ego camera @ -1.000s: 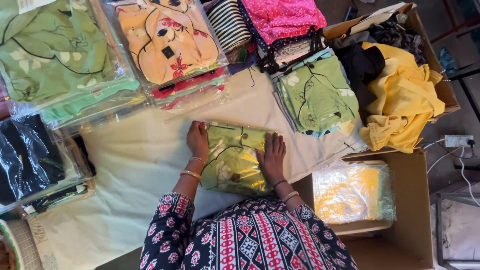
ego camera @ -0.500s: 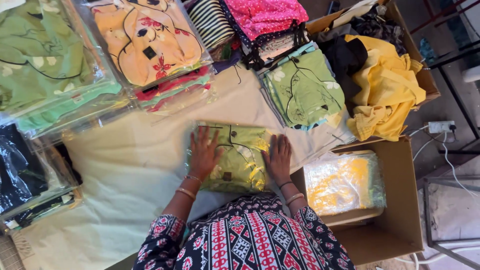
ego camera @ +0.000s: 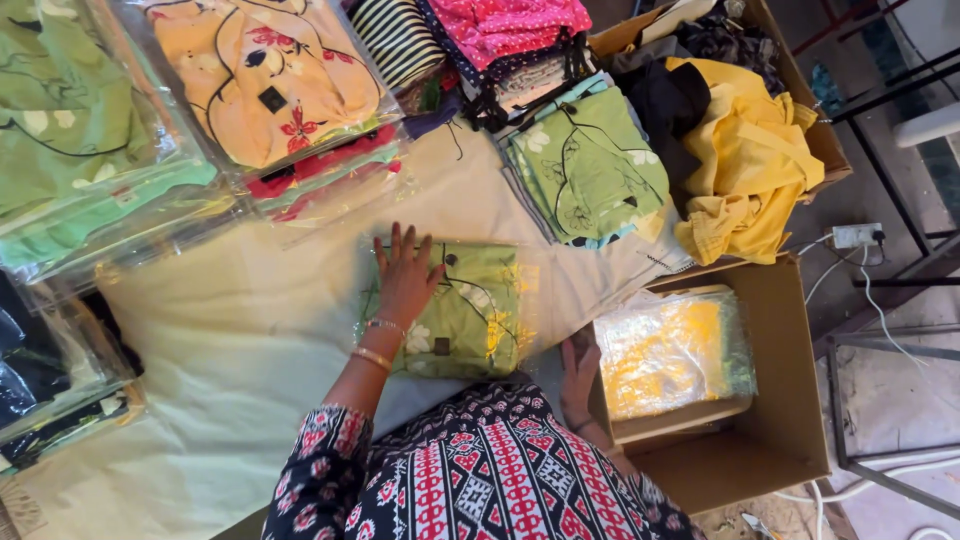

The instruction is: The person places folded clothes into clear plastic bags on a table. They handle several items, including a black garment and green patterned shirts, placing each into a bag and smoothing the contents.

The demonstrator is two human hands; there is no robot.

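**A:** What's different from a moment ago?

**B:** My right hand (ego camera: pixel 578 372) has come off the green packet (ego camera: pixel 455 310). A second ago both my hands were pressed flat on it, one at each end. Now only my left hand (ego camera: pixel 405 275) is there, fingers spread, palm down on the packet's left half.

**A:** And the right one?

**B:** It sits off the packet's right corner, near my body, between the packet and the cardboard box (ego camera: pixel 780 400). It's open and holds nothing; I can't tell whether it touches the box wall.

**A:** So your hands are apart?

**B:** Yes, well apart. Neither is clamped on anything. The left only rests on the plastic.

**A:** Where's the packet itself?

**B:** Flat on the pale cloth surface (ego camera: pixel 230 350), just in front of me. It hasn't moved; only my view has drifted a little.

**A:** What's around it?

**B:** Beyond the packet, the orange floral packet (ego camera: pixel 270 80) lies on a stack. Beyond and to the right lies a pile of green garments (ego camera: pixel 590 165), and further right a heap of yellow cloth (ego camera: pixel 745 165). To the packet's right, inside the box, is a yellow packet (ego camera: pixel 670 350).

**A:** What do you make of the change?

**B:** I judge the flattening is about finished: with one hand pinning it, the sealed packet lies smooth, and my free hand is by the box.
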